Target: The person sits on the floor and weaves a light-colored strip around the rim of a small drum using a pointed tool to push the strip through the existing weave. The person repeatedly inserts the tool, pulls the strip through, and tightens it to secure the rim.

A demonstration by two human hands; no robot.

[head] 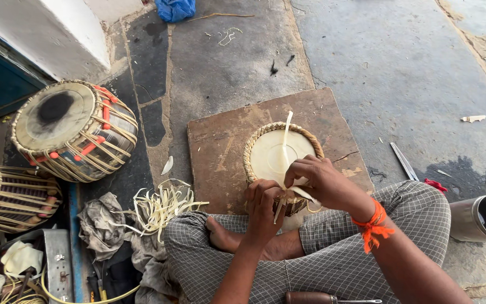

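1. While sitting cross-legged on the stone floor, we are lacing a pale strap through the braided rim of a small drum, which is resting on a brown board just ahead of our knees.
2. Our left hand is clenching at the drum's near edge, pinching the rim and the strap's lower end.
3. Our right hand, with an orange thread at the wrist, is gripping the strap where it is crossing the skin; its free end is standing up over the drumhead.
4. Step in hand, as we are judging it: threading and tightening the lacing. The next move is probably calling for a steady pull while the left hand is bracing the rim.
5. A finished drum with orange pegs is lying tilted at far left, well apart.
6. Strap offcuts are lying beside our left knee.
7. A steel cup is lying at right; a metal blade is lying near it.
8. We are seeing no packages, labels or signs.
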